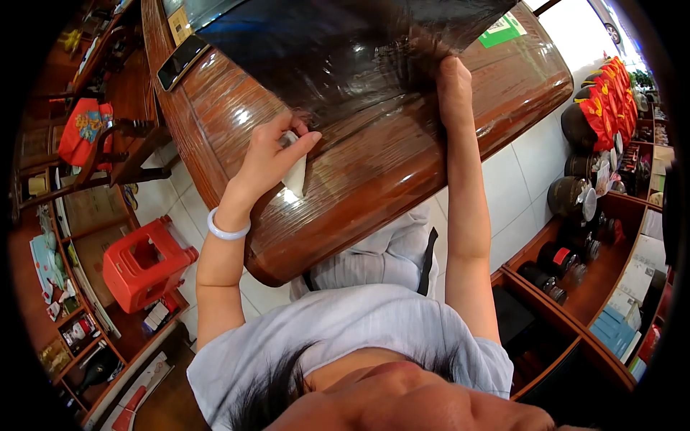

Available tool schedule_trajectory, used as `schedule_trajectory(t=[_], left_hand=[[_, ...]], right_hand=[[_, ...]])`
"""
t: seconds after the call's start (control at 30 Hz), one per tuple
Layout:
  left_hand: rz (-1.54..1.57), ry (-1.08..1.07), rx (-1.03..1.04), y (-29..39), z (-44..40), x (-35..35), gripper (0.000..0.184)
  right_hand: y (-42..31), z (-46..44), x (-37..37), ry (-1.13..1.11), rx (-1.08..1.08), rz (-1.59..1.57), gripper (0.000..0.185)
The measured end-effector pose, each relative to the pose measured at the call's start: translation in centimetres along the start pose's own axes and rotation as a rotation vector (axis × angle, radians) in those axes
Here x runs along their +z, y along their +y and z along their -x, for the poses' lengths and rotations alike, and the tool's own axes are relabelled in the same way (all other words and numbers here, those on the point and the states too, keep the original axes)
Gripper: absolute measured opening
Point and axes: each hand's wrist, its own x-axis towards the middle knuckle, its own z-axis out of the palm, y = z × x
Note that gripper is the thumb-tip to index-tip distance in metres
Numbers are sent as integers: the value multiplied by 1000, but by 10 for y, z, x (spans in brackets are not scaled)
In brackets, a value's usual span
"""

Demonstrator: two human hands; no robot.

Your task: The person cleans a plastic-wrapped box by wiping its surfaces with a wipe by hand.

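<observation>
A large dark, glossy sheet [330,61] stretches over the far part of the brown wooden table [345,208]. My right hand [454,90] is at the sheet's right edge, closed on it, with most of its fingers hidden. Near the sheet's lower left corner, my left hand [280,147] is closed around a small, white, tapered thing [295,178], perhaps a folded tissue. The lower end of this white thing reaches the tabletop. A pale bracelet [228,226] circles my left wrist.
A phone [181,63] lies on the table's left, and a green card [503,30] at the upper right. A red plastic stool [147,264] stands left. Dark jars with red covers [607,108] and shelves [596,287] line the right.
</observation>
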Motion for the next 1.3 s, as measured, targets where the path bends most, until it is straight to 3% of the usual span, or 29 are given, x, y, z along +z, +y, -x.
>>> schedule_trajectory(t=[0.07, 1.3], left_hand=[[6, 4, 5, -1, 0, 1, 19], [3, -26, -25, 4, 0, -3, 21]], right_hand=[[-1, -1, 0, -27, -9, 118, 69], [0, -2, 1, -37, -18, 31, 70]])
